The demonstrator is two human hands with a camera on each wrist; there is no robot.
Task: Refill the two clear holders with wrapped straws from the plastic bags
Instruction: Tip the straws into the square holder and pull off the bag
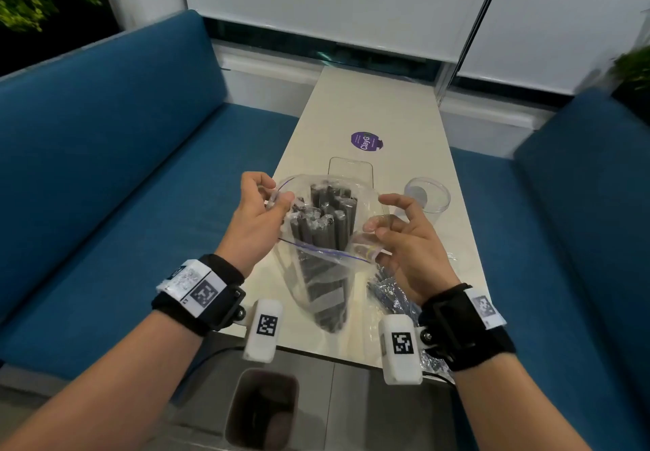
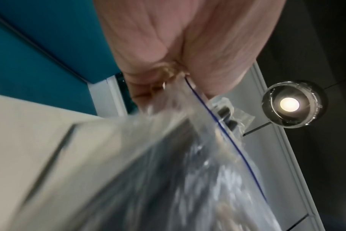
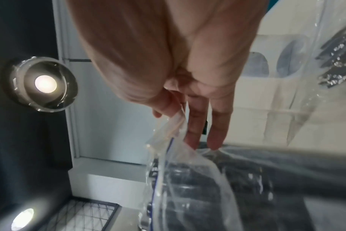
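A clear zip bag [image 1: 318, 274] full of dark grey wrapped straws [image 1: 325, 218] stands upright over the table's near end, its mouth pulled wide. My left hand [image 1: 262, 204] pinches the left rim of the bag [image 2: 188, 81]. My right hand [image 1: 390, 229] pinches the right rim [image 3: 176, 123], with the other fingers spread. A tall rectangular clear holder [image 1: 350, 169] stands just behind the bag. A round clear holder [image 1: 427, 195], with nothing in it, stands to the right behind my right hand. A second bag of straws [image 1: 390, 292] lies flat under my right wrist.
The narrow cream table [image 1: 369, 109] carries a purple round sticker [image 1: 367, 141] past the holders. Blue bench seats [image 1: 123, 204] flank the table on both sides. A dark bin opening [image 1: 262, 412] sits below the table's near edge.
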